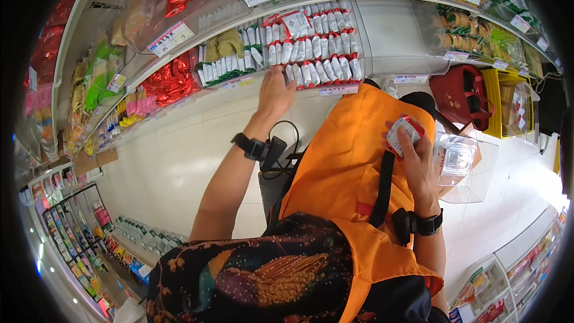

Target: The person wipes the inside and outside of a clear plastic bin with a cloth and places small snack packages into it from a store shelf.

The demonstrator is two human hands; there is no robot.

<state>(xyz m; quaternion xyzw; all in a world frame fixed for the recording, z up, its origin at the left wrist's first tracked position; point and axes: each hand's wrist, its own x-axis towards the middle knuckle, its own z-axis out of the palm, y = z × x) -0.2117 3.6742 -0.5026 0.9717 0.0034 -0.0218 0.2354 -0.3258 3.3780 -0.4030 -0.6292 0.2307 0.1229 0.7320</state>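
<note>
My left hand (274, 94) reaches to the front left corner of a clear plastic bin (364, 49), its fingertips at the nearest packets. Thumb and fingers are apart, with nothing visible between them. Rows of small white-and-red snack packets (323, 48) stand in that bin, and one larger packet (296, 23) lies flat on top at the back. Over the orange apron (332, 152), my right hand (417, 150) grips red-and-white packets (401, 133); how many is unclear. A black strap with a small device circles each wrist.
Left of the bin are green-and-white packets (228, 65) and red foil packets (172, 78). A bare grey bin section (394, 31) lies to the right. On the floor stand a clear plastic tub (482, 170), a dark red bag (455, 94) and a yellow crate (495, 116).
</note>
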